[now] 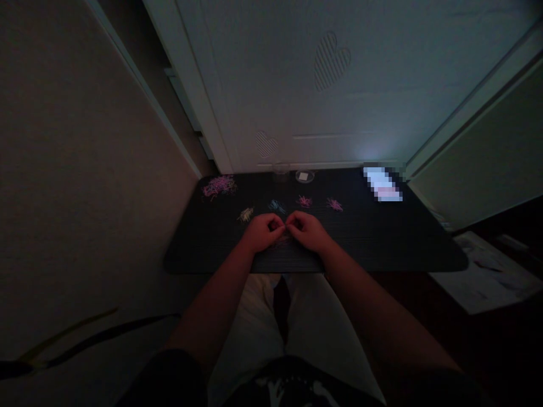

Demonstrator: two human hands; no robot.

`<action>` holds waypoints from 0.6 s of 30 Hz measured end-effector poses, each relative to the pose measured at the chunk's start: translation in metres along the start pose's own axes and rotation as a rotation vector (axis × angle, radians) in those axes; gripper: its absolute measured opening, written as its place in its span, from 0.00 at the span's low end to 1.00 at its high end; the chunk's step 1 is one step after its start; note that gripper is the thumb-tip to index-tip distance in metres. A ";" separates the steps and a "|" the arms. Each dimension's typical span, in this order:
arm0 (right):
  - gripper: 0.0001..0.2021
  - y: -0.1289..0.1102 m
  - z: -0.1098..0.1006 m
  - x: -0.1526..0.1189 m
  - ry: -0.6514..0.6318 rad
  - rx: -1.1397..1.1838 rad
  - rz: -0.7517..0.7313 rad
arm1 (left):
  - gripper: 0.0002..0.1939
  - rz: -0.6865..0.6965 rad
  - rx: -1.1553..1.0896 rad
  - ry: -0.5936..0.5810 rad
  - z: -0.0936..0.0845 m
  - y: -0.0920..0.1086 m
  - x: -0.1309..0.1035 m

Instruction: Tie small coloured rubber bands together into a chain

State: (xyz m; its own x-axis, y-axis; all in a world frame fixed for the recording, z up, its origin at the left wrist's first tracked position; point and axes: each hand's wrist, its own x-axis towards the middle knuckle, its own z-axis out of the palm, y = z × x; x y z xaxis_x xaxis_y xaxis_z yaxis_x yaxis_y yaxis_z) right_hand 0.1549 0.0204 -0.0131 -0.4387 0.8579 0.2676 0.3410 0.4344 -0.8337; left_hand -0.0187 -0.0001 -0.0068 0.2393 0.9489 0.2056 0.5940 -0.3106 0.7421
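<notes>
My left hand (pixel 266 230) and my right hand (pixel 307 229) meet fingertip to fingertip above the front of a dark table (pixel 373 237). Both are pinched closed; whatever sits between the fingertips is too small and dim to name. Under them lies a faint reddish pile of thin strands (pixel 280 242), partly hidden by the hands. Beyond them are small piles of similar thin pieces: a yellowish pile (pixel 245 214), a blue pile (pixel 277 206), a pink pile (pixel 304 201) and a purple-pink pile (pixel 335 204).
A larger mixed pink and purple heap (pixel 219 186) lies at the back left. A clear cup (pixel 280 172) and a round clear lid (pixel 304 177) stand by the white panel (pixel 271 85). A lit, blurred phone-like screen (pixel 383 183) is at the back right.
</notes>
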 end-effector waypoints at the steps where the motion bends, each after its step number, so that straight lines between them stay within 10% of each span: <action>1: 0.02 0.000 0.000 0.000 0.001 0.001 -0.002 | 0.07 -0.001 0.001 0.003 0.000 0.000 0.000; 18: 0.03 -0.001 -0.001 0.000 -0.014 -0.010 0.000 | 0.08 -0.011 -0.017 0.025 -0.002 0.000 0.001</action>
State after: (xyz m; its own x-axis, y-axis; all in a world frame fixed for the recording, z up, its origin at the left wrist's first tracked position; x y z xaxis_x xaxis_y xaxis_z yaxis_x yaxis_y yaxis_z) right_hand 0.1553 0.0198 -0.0118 -0.4506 0.8538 0.2608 0.3493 0.4374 -0.8286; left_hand -0.0203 0.0007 -0.0055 0.2136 0.9533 0.2135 0.5835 -0.2998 0.7548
